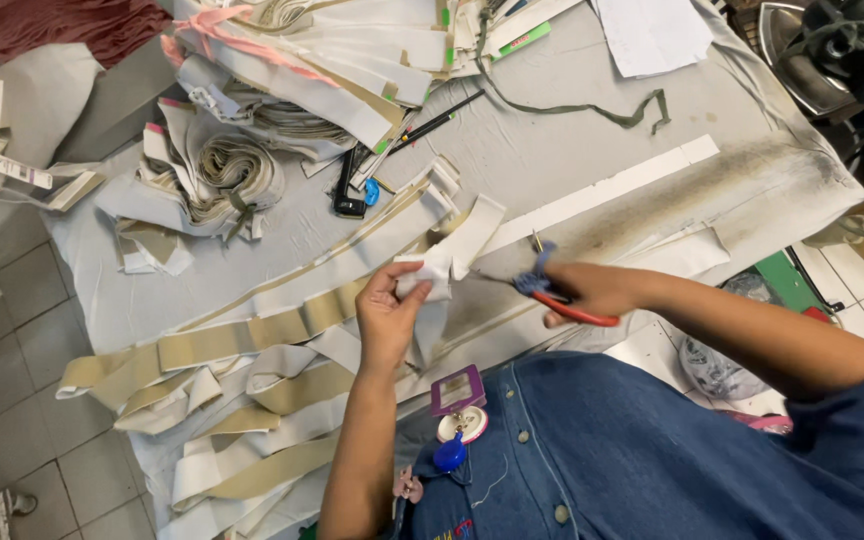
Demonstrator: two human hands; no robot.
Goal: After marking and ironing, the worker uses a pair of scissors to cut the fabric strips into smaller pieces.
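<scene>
My left hand [388, 312] pinches the folded end of a white fabric strip [449, 255] and lifts it slightly off the grey padded table [552, 150]. My right hand [587, 290] grips a pair of scissors [549, 292] with red and blue handles, its blades pointing left toward the strip, close to its held end. Long white and beige fabric strips [282, 320] lie beneath and left of my left hand.
Bundled piles of strips [227, 165] sit at the table's back left. A black phone-like object [350, 185], a dark pen [437, 122], white paper [652, 35] and an olive cord [572, 108] lie further back. Tiled floor [12, 380] is on the left.
</scene>
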